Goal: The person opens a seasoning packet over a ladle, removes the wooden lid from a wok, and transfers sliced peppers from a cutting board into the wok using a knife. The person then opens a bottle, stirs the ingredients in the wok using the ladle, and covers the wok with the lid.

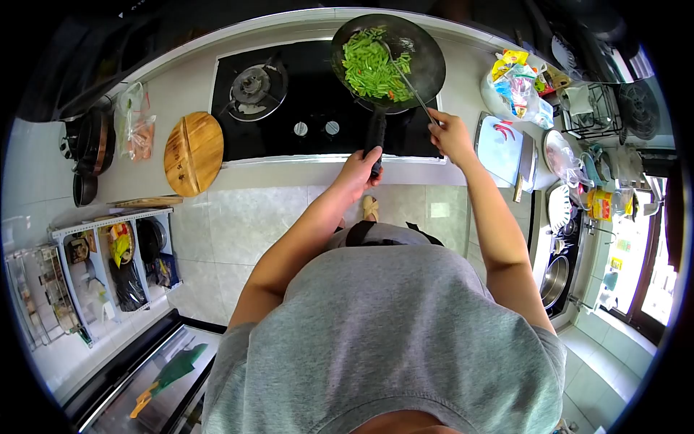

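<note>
A dark wok (425, 65) sits on the right side of the black stove. Chopped green beans (367, 64) with a few red bits lie in it, mostly to its left side. My left hand (358, 173) is wrapped round the wok's black handle (376, 132), on the side toward me. With my right hand (452, 136) I grip a long-handled spatula (412, 87), its head among the beans and partly hidden by them. Right of this hand, a light cutting board (497, 155) carries red chili pieces (504, 130).
The left burner (250, 85) bears no pan. A round wooden board (194, 153) and a plastic bag (134, 119) are on the left counter. Packets fill a bag (515, 90) right of the stove. A knife (526, 163) lies beside the cutting board. Farther right is a sink (555, 281).
</note>
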Available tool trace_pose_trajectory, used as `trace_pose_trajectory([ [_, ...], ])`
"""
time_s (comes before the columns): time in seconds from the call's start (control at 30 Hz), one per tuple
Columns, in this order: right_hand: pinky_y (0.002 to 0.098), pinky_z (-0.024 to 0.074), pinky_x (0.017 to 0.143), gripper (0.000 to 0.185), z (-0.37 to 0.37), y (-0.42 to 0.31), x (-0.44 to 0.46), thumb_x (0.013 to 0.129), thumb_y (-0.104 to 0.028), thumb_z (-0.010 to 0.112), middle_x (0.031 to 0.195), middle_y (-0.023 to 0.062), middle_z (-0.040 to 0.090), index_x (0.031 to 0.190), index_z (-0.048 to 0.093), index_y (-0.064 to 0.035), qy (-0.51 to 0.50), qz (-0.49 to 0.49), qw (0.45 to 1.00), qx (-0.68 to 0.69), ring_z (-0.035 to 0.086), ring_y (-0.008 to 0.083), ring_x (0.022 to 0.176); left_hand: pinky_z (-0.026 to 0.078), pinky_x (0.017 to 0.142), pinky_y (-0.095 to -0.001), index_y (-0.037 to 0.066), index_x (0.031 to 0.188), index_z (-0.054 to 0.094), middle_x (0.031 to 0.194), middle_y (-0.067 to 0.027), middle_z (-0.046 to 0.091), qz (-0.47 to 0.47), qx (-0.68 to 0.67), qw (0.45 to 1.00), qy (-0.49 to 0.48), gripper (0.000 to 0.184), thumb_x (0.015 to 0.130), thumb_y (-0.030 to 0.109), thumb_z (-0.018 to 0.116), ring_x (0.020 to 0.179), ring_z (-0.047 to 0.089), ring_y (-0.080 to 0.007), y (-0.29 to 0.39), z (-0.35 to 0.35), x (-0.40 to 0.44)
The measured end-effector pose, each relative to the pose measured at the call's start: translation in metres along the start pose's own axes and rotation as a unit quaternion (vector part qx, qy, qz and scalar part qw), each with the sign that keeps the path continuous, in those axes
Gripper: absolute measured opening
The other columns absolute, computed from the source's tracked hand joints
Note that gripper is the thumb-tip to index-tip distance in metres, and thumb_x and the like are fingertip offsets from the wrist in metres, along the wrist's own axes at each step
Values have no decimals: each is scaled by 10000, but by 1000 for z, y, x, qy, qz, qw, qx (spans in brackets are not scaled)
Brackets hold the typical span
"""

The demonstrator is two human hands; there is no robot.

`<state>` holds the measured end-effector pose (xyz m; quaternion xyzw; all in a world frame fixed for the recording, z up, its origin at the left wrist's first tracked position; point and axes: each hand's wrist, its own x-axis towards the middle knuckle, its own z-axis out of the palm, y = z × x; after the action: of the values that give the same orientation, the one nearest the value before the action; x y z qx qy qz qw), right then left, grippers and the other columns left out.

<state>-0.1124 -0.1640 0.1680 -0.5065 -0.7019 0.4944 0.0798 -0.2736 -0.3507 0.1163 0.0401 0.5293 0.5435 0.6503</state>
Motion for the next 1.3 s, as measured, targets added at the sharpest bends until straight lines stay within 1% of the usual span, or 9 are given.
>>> trace_pose_trajectory([
  [0.1, 284, 438, 473, 399, -35, 21, -4, 896, -104, 614, 582, 28, 595, 1291, 624, -159, 16, -55, 996, -65, 521, 95, 475, 448, 517, -278, 84, 941, 528, 743, -50, 579, -3, -10, 1000, -9, 288, 940, 354, 627, 602, 552, -145, -1, 0, 1],
  [0.23, 313, 472, 518, 403, -50, 6, 42, 875, -118, 623, 588, 46, 607, 1271, 642, -187, 98, -28, 987, -122, 551, 136, 480, 444, 506, -276, 80, 942, 527, 738, -51, 574, 0, -4, 1000, 8, 290, 941, 352, 629, 597, 549, -148, -2, 3, -1],
  [0.37, 323, 488, 573, 405, -54, -16, 63, 872, -130, 619, 624, 52, 621, 1269, 645, -206, 18, -35, 989, -142, 577, 148, 525, 443, 500, -277, 70, 939, 526, 732, -56, 566, 4, -24, 999, -20, 293, 940, 342, 635, 598, 546, -151, -4, -3, 4],
  [0.57, 375, 498, 692, 450, -103, -60, -8, 809, -62, 603, 729, 134, 642, 1219, 674, -233, -23, -154, 916, -369, 633, 250, 705, 446, 502, -281, 63, 944, 524, 741, -64, 562, -2, -34, 999, -21, 300, 934, 338, 646, 599, 542, -158, -6, -4, 7],
  [0.73, 408, 512, 742, 455, -142, -110, -84, 767, -3, 614, 809, 181, 670, 1169, 697, -200, -12, -101, 900, -425, 660, 322, 781, 451, 510, -282, 59, 951, 526, 749, -67, 562, -2, -35, 999, -15, 313, 928, 344, 653, 607, 544, -161, -6, -3, 5],
  [0.9, 426, 510, 866, 427, -108, -102, -91, 782, 0, 599, 1017, 178, 682, 1150, 706, -188, -15, -85, 895, -438, 649, 336, 980, 458, 517, -282, 60, 956, 532, 751, -63, 563, -2, -33, 999, -20, 320, 924, 353, 657, 613, 547, -160, -6, -3, 6],
  [1.0, 471, 512, 844, 462, -68, -49, -42, 830, -24, 507, 955, 249, 661, 1220, 663, -218, 53, -151, 893, -420, 646, 387, 932, 461, 522, -283, 67, 954, 540, 757, -60, 573, -6, -21, 1000, -5, 314, 924, 357, 657, 620, 556, -157, -6, -1, 7],
  [1.2, 473, 502, 846, 448, -34, -15, 4, 849, -49, 581, 951, 266, 652, 1270, 628, -196, 178, -112, 925, -315, 635, 417, 900, 466, 524, -285, 77, 948, 546, 766, -56, 591, -14, -13, 1000, 1, 309, 926, 366, 653, 621, 568, -155, -8, -1, 6],
  [1.3, 477, 512, 826, 451, -25, -2, -8, 865, -49, 507, 924, 251, 663, 1285, 613, -176, 102, -174, 906, -373, 643, 408, 885, 464, 518, -281, 76, 948, 549, 762, -55, 587, -4, -11, 1000, -1, 313, 924, 370, 655, 616, 566, -156, -7, 1, 7],
])
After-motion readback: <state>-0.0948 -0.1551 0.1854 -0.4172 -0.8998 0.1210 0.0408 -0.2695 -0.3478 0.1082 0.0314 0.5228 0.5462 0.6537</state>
